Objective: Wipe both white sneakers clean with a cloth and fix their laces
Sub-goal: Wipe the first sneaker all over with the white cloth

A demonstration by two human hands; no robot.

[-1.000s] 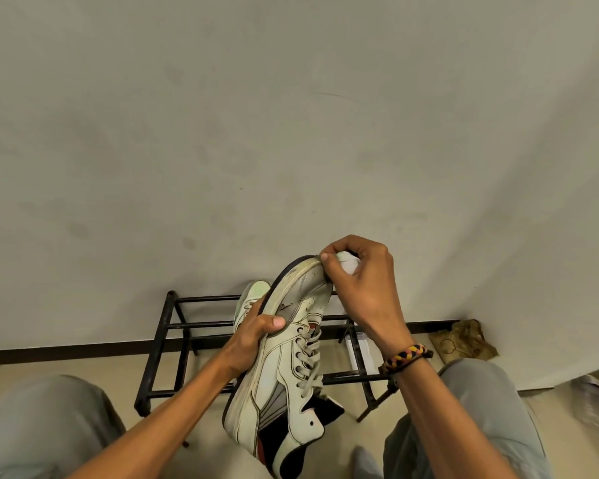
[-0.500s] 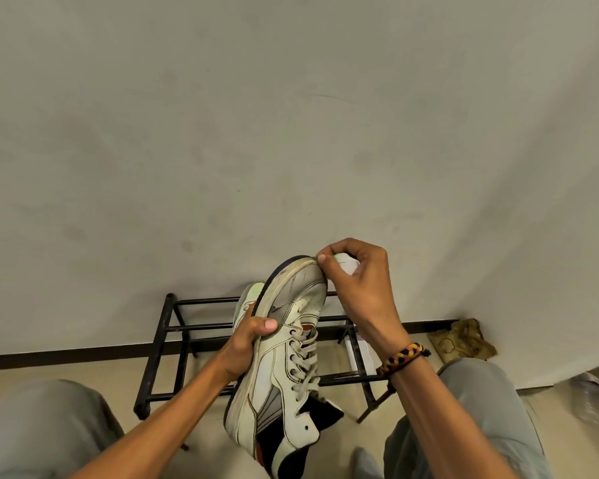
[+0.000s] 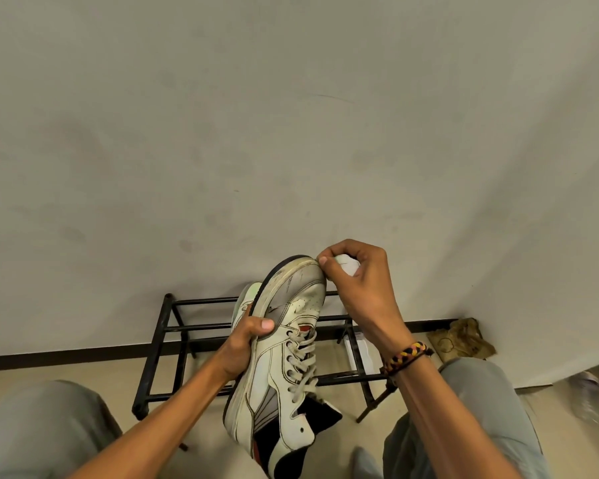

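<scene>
A white sneaker (image 3: 281, 368) with grey panels, a dark sole edge and grey laces is held up toe-first in front of me. My left hand (image 3: 246, 337) grips its left side near the toe, thumb on top. My right hand (image 3: 357, 288) holds a small wad of white cloth (image 3: 347, 263) against the right edge of the scuffed toe cap. Behind the held shoe, a second pale sneaker (image 3: 246, 299) shows partly on the rack.
A low black metal shoe rack (image 3: 173, 326) stands against the plain wall. A crumpled brown bag (image 3: 460, 340) lies on the floor at the right by the skirting. My grey-trousered knees (image 3: 42, 426) frame the shoe on both sides.
The right hand with the cloth has shifted from the top of the toe cap toward its right edge. The shoe has turned slightly, showing more of the toe.
</scene>
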